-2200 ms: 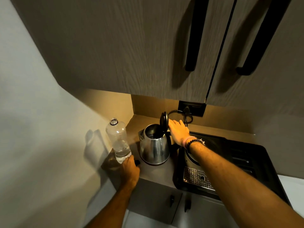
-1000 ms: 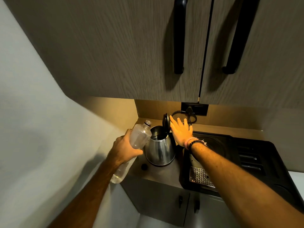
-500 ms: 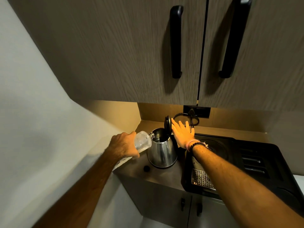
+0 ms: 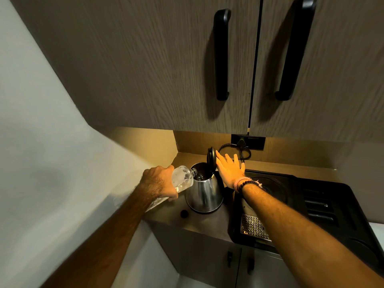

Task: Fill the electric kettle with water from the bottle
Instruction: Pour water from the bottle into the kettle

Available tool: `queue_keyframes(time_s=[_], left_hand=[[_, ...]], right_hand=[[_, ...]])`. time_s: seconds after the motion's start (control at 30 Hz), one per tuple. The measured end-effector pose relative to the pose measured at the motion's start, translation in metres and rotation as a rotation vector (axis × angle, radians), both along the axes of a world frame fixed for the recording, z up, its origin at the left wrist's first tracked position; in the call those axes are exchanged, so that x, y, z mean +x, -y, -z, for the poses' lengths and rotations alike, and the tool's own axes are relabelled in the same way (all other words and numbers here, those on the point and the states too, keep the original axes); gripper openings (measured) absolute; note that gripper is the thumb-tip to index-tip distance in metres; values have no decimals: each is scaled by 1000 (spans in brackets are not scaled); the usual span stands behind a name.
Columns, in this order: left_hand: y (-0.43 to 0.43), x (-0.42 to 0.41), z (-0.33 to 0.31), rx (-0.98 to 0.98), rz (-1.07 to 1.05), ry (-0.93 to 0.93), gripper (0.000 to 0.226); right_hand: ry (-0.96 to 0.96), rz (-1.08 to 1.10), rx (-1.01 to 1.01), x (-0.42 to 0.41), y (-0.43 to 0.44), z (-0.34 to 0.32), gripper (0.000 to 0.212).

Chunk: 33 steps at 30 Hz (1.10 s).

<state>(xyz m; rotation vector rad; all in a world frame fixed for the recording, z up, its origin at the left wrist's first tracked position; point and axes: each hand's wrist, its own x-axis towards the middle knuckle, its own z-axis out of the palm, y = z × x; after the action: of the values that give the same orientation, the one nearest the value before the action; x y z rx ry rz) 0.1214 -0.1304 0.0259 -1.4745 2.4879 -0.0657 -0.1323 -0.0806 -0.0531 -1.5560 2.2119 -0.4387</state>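
A steel electric kettle (image 4: 204, 194) stands on the counter with its black lid (image 4: 211, 159) tipped up. My left hand (image 4: 159, 183) grips a clear plastic bottle (image 4: 182, 179) tilted almost flat, its neck over the kettle's mouth. My right hand (image 4: 229, 170) is spread flat, fingers apart, against the back of the raised lid, holding nothing. The bottle's black cap (image 4: 184, 213) lies on the counter in front of the kettle.
A black hob (image 4: 311, 204) with a perforated metal grid (image 4: 254, 227) sits right of the kettle. A wall socket (image 4: 248, 142) with a looped cord is behind. Upper cabinets (image 4: 166, 69) hang low overhead. A wall closes the left side.
My left hand lifted the bottle off the counter, tilted it and brought its neck over the kettle's mouth. My right hand stayed by the lid.
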Motion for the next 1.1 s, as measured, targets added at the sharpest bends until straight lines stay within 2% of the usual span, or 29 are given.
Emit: queue_keyframes(time_s=[0.63,0.87,1.1], left_hand=[[0,9,14,17,-47,-92,89],[-2,20,38,55,-133,-272,96],[-5,26,60,68,-272,-651,96]], right_hand=[[33,20,0,1,-1,-2,60],[39,22,4,2,-2,-5,59],[24,16,14,2,-3,-5,61]])
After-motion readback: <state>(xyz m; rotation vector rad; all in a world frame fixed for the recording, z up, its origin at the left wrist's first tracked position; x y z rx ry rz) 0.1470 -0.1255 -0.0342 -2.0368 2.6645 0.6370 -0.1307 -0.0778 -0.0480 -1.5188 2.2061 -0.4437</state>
